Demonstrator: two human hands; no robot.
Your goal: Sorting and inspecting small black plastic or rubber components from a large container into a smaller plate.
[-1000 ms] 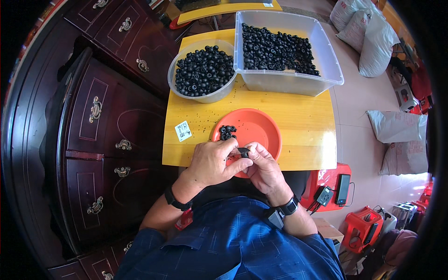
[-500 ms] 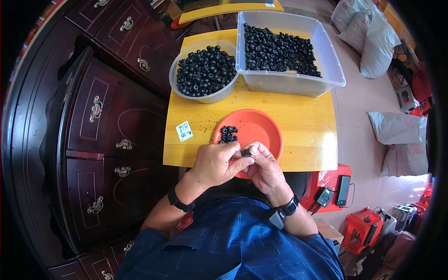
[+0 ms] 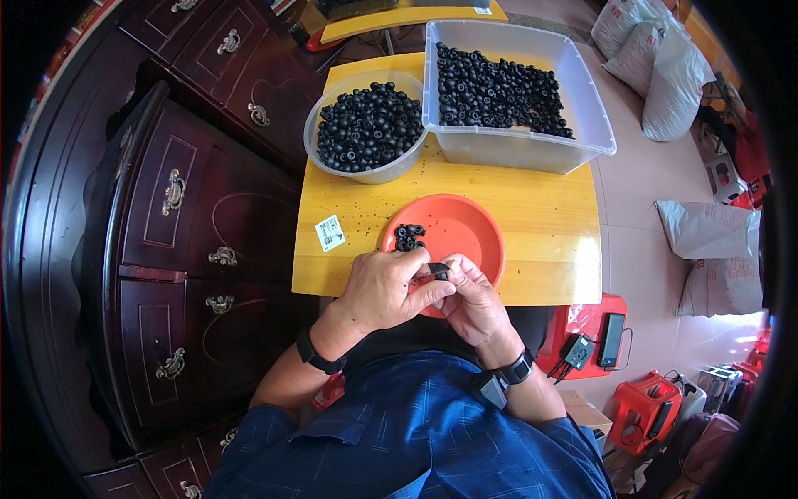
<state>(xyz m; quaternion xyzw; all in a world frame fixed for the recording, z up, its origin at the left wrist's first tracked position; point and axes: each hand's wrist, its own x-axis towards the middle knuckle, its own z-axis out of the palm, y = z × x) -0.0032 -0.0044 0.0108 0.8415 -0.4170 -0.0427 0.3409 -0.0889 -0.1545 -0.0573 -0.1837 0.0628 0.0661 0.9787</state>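
Over the near rim of an orange plastic plate [image 3: 465, 224], my two hands meet. Between the fingertips of my left hand [image 3: 384, 287] and my right hand [image 3: 474, 301] is a small black rounded rubber-like part [image 3: 440, 270], pinched from both sides. Fingers cover much of it, so its full shape is hidden. A little heap of black ring-like parts [image 3: 408, 237] lies at the plate's left side, just beyond my left hand. Dark crumbs are scattered in the plate and on the yellow table [image 3: 549, 216].
A round clear tub [image 3: 312, 150] and a large clear bin [image 3: 532, 150], both holding black parts, stand at the table's back. A white label card [image 3: 330, 233] lies at the left. Dark wooden drawers [image 3: 179, 274] line the left side; a red stool [image 3: 590, 320] with devices stands right.
The black part between my fingertips has turned and now shows more of its surface. My hands have stayed nearly in place.
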